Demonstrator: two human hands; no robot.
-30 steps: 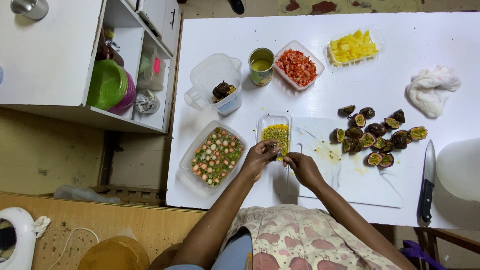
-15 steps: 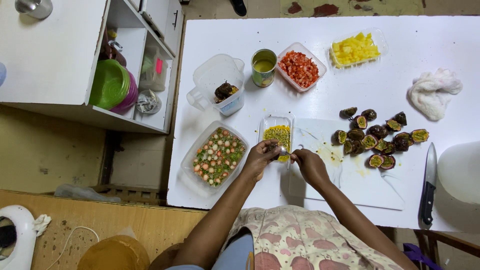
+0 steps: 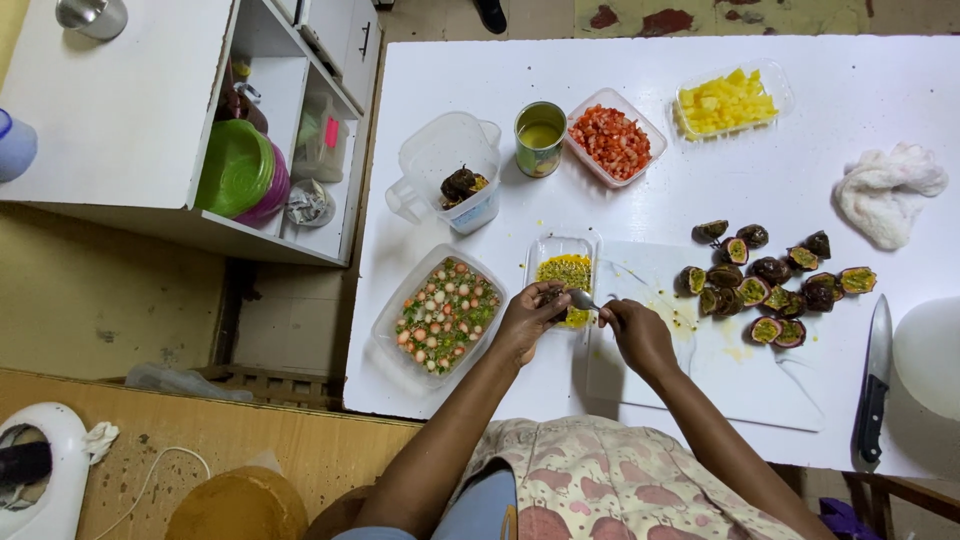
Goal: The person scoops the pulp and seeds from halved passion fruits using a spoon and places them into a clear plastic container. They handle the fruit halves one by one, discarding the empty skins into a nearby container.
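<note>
My left hand (image 3: 527,318) grips a dark passion fruit half over the near end of a small clear tub of yellow pulp (image 3: 562,268). My right hand (image 3: 634,330) holds a metal spoon (image 3: 583,299) whose bowl reaches into that half. Both hands hover at the left edge of a white cutting board (image 3: 740,375). A heap of halved passion fruits (image 3: 775,282) lies on the board's far right part, with yellow juice stains beside it.
A tray of green and pink pieces (image 3: 443,312), a clear jug with fruit shells (image 3: 455,180), a tin of yellow liquid (image 3: 540,137), tubs of red cubes (image 3: 612,138) and yellow cubes (image 3: 727,100), a white cloth (image 3: 888,190), a knife (image 3: 875,380), a white shelf unit (image 3: 130,110).
My hands stay over the pulp tub. The spoon has shifted a little against the fruit half; nothing else on the table has moved.
</note>
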